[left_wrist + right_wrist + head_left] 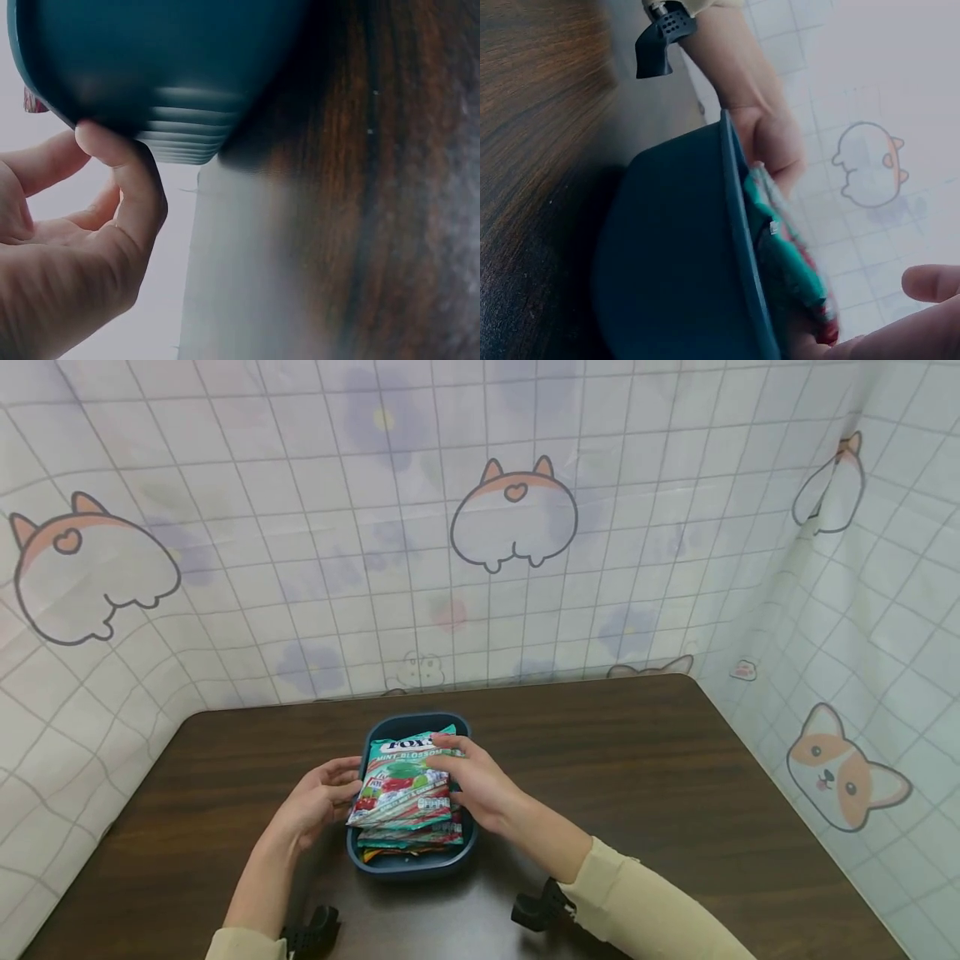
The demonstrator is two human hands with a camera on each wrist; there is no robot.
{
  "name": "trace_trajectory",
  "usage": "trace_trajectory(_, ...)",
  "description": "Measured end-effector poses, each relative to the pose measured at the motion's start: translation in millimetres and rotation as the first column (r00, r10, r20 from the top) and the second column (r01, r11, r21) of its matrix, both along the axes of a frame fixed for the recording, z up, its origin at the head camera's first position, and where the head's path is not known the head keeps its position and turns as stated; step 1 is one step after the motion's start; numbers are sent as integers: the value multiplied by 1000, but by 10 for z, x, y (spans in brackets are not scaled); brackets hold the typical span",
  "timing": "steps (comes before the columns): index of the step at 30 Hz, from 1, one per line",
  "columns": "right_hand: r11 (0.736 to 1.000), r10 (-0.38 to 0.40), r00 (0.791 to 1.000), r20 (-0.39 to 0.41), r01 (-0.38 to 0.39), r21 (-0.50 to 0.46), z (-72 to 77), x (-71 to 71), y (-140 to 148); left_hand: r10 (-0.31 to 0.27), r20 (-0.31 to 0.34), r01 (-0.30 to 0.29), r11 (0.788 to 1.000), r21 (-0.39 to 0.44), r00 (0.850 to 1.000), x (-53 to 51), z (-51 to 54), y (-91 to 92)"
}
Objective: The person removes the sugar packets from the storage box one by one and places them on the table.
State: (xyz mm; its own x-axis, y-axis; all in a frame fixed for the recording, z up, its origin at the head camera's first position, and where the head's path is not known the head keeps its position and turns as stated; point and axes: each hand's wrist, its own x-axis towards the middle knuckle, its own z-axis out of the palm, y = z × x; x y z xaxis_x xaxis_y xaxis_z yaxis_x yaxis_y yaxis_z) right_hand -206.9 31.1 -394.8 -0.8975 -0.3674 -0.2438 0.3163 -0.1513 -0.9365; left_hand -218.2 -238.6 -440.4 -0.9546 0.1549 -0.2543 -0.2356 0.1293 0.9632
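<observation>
A dark blue oblong bin (412, 872) stands on the table, filled with a stack of candy bags. On top lies a green-and-red candy bag (405, 785) printed with "mint blossom" and cherries. My left hand (318, 802) is at the bin's left side, its loosely bent fingers near the rim and the bag's left edge. Against the bin's outer wall (172, 60), a fingertip shows in the left wrist view. My right hand (480, 781) reaches over the right rim, extended fingers over the bag's right edge. In the right wrist view, that hand's lowest digit is partly hidden behind the rim.
The dark wooden table (600, 760) extends around the bin. Behind and beside it hangs a white gridded cloth (300, 527) with corgi drawings. Black wrist mounts (540, 906) sit by both beige sleeves (652, 902).
</observation>
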Motion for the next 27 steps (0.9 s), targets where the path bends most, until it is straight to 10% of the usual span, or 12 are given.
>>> trace_trajectory(19,995,96,995,-24,-96,13,-229,-172,-62,11,-7,-11,1000,-17,1000,41,-1,26)
trace_trajectory(27,982,113,987,-116,-93,168,-297,-226,-114,3,-11,-3,1000,16,1000,28,-13,25)
